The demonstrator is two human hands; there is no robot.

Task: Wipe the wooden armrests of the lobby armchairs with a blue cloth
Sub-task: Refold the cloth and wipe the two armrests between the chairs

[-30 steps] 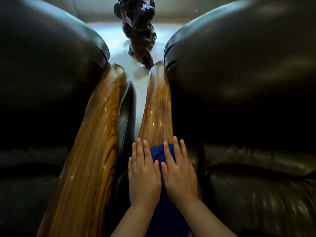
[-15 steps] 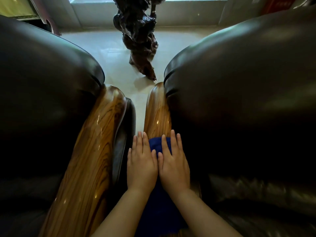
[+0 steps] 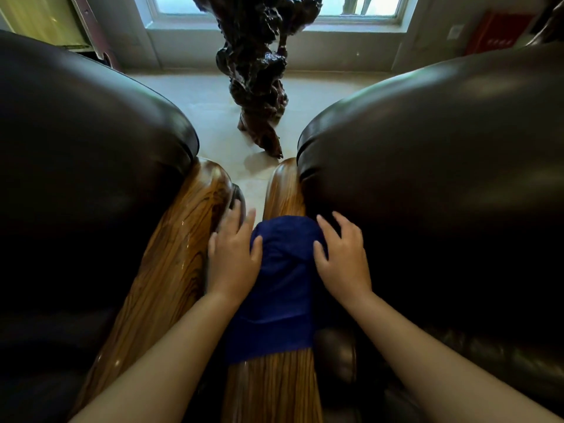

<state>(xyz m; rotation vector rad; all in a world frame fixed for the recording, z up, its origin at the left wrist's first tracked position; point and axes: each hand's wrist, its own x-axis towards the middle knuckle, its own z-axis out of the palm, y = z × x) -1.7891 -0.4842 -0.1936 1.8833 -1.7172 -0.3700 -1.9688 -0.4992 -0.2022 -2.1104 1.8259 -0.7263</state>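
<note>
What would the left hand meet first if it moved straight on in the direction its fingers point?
Probably nothing close: the left hand points along the gap between the two glossy wooden armrests, toward pale floor. Depth is unclear.

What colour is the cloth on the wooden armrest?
Dark blue. The cloth drapes over the striped brown armrest, clearest in the head view.

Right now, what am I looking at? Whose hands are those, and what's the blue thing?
A person wears a camera on their head, so you see what they see, looking down. Those are their own hands: the left hand and the right hand. Between them lies a blue cloth, draped over a shiny wooden armrest. The hands press on the cloth's sides; fingers are spread, not gripping. Another armrest sits left. The big dark shapes are leather chairs. Behind stands a dark sculpture.
</note>
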